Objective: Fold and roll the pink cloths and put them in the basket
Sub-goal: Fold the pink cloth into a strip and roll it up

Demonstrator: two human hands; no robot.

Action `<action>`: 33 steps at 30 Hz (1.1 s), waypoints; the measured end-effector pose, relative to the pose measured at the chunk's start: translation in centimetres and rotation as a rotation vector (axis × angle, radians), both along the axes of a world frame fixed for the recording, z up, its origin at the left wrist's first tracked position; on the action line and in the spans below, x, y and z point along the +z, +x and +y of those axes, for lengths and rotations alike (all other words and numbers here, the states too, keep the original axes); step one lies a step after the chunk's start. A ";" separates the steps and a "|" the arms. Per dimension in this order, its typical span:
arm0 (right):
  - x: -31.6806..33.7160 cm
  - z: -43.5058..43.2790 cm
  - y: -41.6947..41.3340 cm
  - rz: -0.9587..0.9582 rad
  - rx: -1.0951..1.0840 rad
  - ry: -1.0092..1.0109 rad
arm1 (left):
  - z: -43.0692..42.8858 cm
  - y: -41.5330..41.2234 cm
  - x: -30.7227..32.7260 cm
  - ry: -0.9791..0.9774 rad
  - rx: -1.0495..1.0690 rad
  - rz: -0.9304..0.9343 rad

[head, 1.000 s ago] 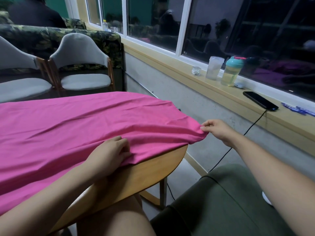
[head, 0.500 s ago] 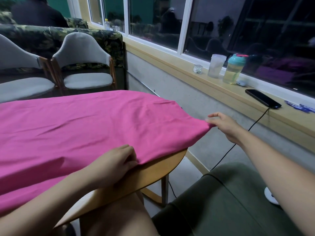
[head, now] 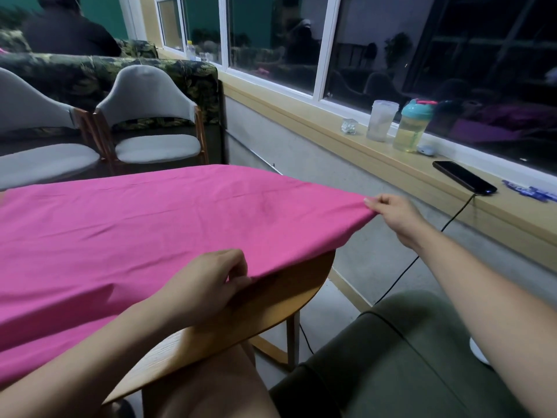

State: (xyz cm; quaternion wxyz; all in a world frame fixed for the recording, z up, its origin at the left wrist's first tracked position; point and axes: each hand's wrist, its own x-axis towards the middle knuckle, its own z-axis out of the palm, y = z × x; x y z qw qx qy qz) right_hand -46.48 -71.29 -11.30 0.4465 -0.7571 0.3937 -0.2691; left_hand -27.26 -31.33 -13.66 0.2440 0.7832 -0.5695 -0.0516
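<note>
At the near edge of the table [head: 271,309], the left hand [head: 208,285] pinches the hem of the cloth [head: 150,230] between thumb and curled fingers. Out past the table's rounded end, the right hand [head: 391,215] pinches the cloth's corner and draws it to a point in the air. The cloth lies spread over most of the tabletop, and its right end hangs off the wood between the two grips.

The step in hand looks like taking up one edge to start a fold. To do it well, both pinches should sit on the same hem, with an even pull so the edge runs straight and taut. Lifting both hands together and carrying the edge flat across to the far side would likely lay a clean fold. A one-sided tug could drag the whole cloth off the table, since the fabric looks thin and light. Shallow wrinkles cross the middle; smoothing them before rolling should give a tighter roll.

Counted: one cloth for certain. A second pink edge low on the left may be another layer or another cloth; it cannot be told which. No basket is in view. There are two hands, one table and two chairs [head: 150,122]. On the sill [head: 376,155] stand one cup [head: 380,120] and one bottle [head: 413,128], and there lies one phone [head: 464,178] with one cable [head: 422,254].
</note>
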 end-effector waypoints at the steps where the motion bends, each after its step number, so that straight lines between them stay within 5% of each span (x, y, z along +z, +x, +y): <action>1: 0.2 0.2 -0.1 -0.025 -0.036 -0.043 | 0.1 0.0 0.1 -0.023 0.002 0.010; 8: -2.7 1.0 -0.9 0.614 -0.133 -0.354 | 1.1 -0.8 -1.8 0.049 -0.058 0.065; 11: -2.8 2.2 -0.1 0.722 -0.099 -0.515 | 1.8 -0.9 -1.1 0.004 -0.091 0.081; 33: -2.2 30.5 12.5 0.000 0.875 -0.888 | 27.8 6.9 1.2 -0.069 0.502 -0.132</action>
